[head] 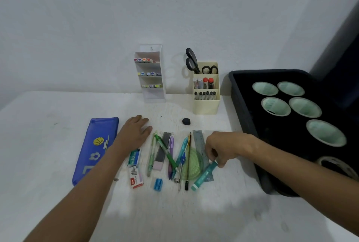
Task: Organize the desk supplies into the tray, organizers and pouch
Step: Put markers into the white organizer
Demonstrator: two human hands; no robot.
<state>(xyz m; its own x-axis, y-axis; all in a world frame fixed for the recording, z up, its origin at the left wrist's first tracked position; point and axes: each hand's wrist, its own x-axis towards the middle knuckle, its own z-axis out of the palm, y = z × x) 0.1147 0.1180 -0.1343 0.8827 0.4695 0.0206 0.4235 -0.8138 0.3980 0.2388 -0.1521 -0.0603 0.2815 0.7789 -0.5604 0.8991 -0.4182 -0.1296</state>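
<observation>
Loose supplies lie in the middle of the white table: pens [167, 152], a pencil [188, 162], a green protractor [194, 166], a clear ruler [200, 140], a blue sharpener [157, 184], two staple boxes [135, 168] and a black eraser [186, 121]. My right hand [227, 147] pinches the top end of a teal glue stick [204, 176] that lies over the ruler. My left hand [134, 132] rests flat on the table, fingers spread, beside the blue pouch [95, 148]. The black tray [242, 105] at right holds several tape rolls [275, 105].
A white tiered organizer [152, 94] with markers and a cream organizer [206, 105] with scissors and pens stand against the back wall. A dark object fills the far right corner behind the tray.
</observation>
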